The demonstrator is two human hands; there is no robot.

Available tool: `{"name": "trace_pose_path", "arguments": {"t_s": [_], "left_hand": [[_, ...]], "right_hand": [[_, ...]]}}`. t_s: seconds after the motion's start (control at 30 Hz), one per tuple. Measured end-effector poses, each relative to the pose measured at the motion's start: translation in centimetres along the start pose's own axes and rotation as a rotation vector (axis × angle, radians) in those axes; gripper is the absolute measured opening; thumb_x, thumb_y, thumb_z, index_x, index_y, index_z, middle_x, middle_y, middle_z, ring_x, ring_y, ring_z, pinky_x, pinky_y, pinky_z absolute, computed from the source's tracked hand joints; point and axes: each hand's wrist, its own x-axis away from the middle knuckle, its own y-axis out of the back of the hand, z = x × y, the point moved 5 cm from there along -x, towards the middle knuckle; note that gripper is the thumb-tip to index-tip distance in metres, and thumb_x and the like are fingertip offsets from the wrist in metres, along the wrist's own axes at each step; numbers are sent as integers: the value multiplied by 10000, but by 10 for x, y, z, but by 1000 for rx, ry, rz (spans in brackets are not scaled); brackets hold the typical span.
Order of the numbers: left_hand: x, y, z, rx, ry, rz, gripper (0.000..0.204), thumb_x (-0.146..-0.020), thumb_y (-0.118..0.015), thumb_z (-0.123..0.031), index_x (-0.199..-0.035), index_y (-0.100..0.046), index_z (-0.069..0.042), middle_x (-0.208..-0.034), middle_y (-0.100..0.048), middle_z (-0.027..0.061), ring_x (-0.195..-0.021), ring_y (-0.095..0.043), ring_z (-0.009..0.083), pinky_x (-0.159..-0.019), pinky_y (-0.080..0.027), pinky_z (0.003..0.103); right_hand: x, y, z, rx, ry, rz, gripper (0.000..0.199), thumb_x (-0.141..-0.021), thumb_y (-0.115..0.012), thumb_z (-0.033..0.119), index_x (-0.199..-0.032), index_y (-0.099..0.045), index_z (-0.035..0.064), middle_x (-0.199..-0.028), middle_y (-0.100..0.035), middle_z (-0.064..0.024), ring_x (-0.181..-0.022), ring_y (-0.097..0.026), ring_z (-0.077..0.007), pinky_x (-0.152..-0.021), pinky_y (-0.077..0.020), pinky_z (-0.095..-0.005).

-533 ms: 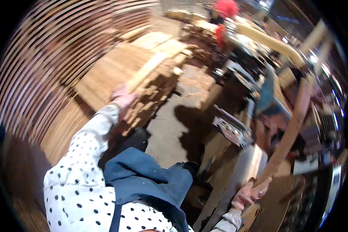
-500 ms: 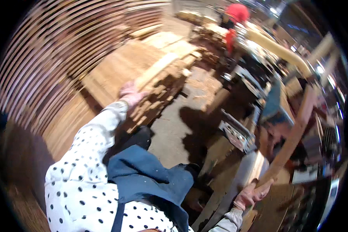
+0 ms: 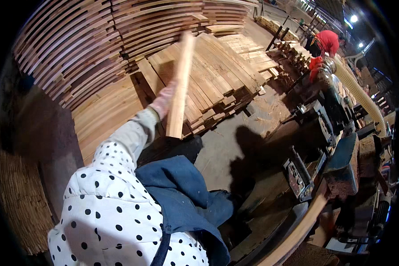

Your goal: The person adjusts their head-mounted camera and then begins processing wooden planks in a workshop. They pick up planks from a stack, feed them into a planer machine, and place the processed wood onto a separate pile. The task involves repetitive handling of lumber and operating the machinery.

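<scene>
My left hand, in a pinkish glove, is closed round a pale wooden board. The board stands out tilted above a low stack of planks, its upper end smeared by motion. My right hand is out of the picture. A second, longer plank runs from the lower edge up toward a blue metal machine part on the right; whatever supports its near end is hidden.
Tall layered stacks of boards rise on the left. A metal bracket with rollers juts out by the machine. A ribbed hose curves down at the right. A co-worker in red bends over farther back.
My left hand has lifted a board off the stack and swung it upright. My right hand has left the picture, and its plank sits lower. The view has shifted left.
</scene>
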Motion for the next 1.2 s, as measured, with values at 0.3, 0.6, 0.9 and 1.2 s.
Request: {"name": "trace_pose_path", "arguments": {"t_s": [0.3,0.6,0.9,1.2], "left_hand": [[-41,129,74,-288,204,-736,877,-864,-752,-569,-1447,-552,56,-1511,-539,202,-1388,-503,294,-1148,-391,411],[-37,158,66,56,316,-834,638,-784,-886,-233,-1306,-652,48,-1359,-643,203,-1243,-614,342,-1103,-457,386],[69,-83,51,-109,152,-108,569,-855,-847,-398,-1212,-695,18,-1137,-739,167,-1009,-695,266,-890,-563,421],[240,-327,-29,197,344,919,721,-823,-849,-416,-1332,-603,30,-1171,-705,152,-1080,-658,236,-924,-539,379]], "right_hand": [[18,-1,-28,113,80,260,528,-997,-585,241,-1452,-540,-24,-1356,-598,-330,-1117,-630,-486,-950,-520,-537],[-177,-112,-34,-276,-37,95,556,-1019,-555,264,-1482,-499,-38,-1410,-571,-307,-1153,-616,-439,-981,-502,-491],[-200,-96,147,-584,698,26,562,-873,-757,131,-1405,-620,15,-1448,-571,-202,-1280,-574,-365,-1131,-422,-476],[-63,-29,73,-571,113,104,847,-685,-749,-52,-1485,-472,-69,-1444,-545,-239,-1332,-539,-379,-1166,-394,-449]]}}
